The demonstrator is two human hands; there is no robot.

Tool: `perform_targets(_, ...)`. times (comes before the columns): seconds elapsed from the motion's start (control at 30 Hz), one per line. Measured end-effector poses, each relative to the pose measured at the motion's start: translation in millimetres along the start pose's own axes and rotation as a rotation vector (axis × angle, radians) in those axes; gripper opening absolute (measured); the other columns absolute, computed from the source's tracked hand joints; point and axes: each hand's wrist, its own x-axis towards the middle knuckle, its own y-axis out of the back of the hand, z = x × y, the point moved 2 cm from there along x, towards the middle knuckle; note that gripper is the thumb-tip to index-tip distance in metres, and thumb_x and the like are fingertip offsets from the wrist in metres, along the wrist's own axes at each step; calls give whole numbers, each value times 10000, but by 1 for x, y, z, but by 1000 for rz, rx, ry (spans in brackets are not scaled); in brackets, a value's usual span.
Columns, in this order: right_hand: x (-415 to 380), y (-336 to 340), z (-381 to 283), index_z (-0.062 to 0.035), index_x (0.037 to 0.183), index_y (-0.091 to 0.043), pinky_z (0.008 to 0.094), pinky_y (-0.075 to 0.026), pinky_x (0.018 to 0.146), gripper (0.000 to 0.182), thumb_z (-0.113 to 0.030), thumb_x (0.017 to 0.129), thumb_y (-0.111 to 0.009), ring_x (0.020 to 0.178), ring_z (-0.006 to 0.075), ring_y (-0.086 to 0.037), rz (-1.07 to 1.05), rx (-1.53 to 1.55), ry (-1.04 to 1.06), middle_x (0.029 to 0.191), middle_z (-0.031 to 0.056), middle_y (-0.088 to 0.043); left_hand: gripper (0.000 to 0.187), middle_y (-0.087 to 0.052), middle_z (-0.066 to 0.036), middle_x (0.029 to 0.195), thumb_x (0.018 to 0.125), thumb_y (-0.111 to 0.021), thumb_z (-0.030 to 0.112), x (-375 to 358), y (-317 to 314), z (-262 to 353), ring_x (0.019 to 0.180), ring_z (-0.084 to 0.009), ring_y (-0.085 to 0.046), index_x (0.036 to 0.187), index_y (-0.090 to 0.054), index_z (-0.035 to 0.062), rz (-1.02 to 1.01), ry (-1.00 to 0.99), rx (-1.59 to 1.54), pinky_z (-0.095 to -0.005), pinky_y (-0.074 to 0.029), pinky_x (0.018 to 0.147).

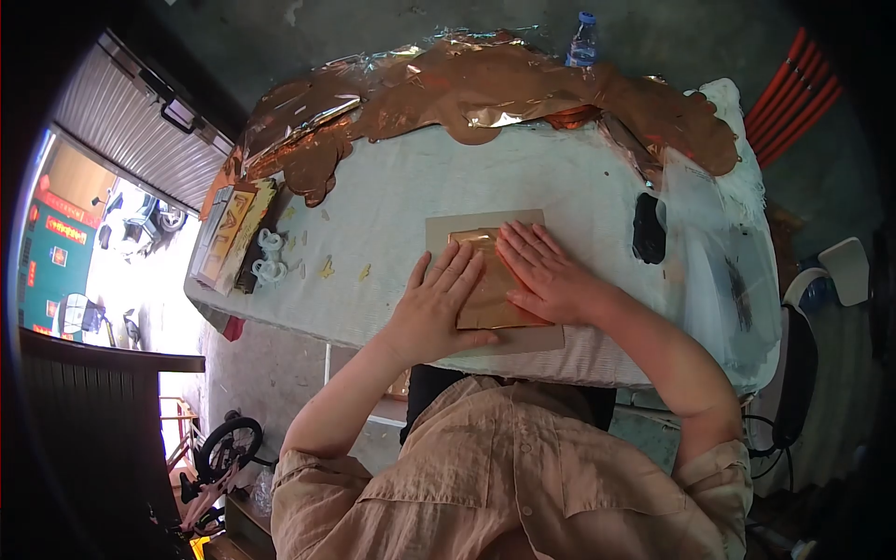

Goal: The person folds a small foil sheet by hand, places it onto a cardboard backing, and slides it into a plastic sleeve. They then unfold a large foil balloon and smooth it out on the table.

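Observation:
A shiny copper-coloured sheet lies on a flat grey-brown board near the front edge of the cloth-covered table. My left hand rests flat on the sheet's left side, fingers spread, its thumb by the lower edge. On the right side my right hand lies flat, with its fingertips near the sheet's top edge. Both hands press on the surface and hold nothing. Part of the sheet and board is hidden beneath the hands.
Crumpled copper foil lines the table's far edge, with a bottle behind it. A black object and clear plastic lie right. Left are stacked packets, white rings and small yellow pieces.

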Motion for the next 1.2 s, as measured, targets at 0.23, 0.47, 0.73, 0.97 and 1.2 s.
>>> perform_targets(0.23,-1,1,-3,5,1468,-193,426,-53,1181,666,-374,962,-404,1450,285,-97,56,-21,17,1547,192,-140,527,-496,-130,1282,680,-776,256,1,7,24,1199,-306,-466,1131,-572,75,276,-90,-143,-439,-365,1006)
perform_targets(0.47,0,-8,1,5,1465,-208,428,-59,1181,645,-358,965,-391,1446,286,-120,92,-28,11,1539,190,-172,193,-617,-56,933,702,-718,96,7,-3,32,878,-251,-591,881,-650,69,348,-265,-205,-361,-486,784)
perform_targets(0.73,1,-8,-1,17,1460,-216,423,-61,1182,623,-322,962,-373,1447,274,-127,118,-40,7,1536,187,-190,173,-617,-60,917,707,-719,108,11,2,38,852,-252,-588,861,-649,69,338,-283,-219,-360,-489,756)
perform_targets(0.97,2,-17,3,49,1425,-283,442,-88,1171,654,-363,933,-407,1432,307,-182,206,-53,50,1510,214,-248,171,-611,-50,900,702,-723,132,14,-4,46,837,-245,-586,839,-636,77,354,-277,-137,-362,-485,724)
perform_targets(1.2,0,-12,0,42,1440,-251,431,-81,1180,648,-320,933,-430,1441,281,-160,178,-50,32,1519,195,-238,157,-608,-51,886,708,-701,121,16,-6,57,825,-242,-587,835,-622,76,336,-204,-99,-366,-490,707)
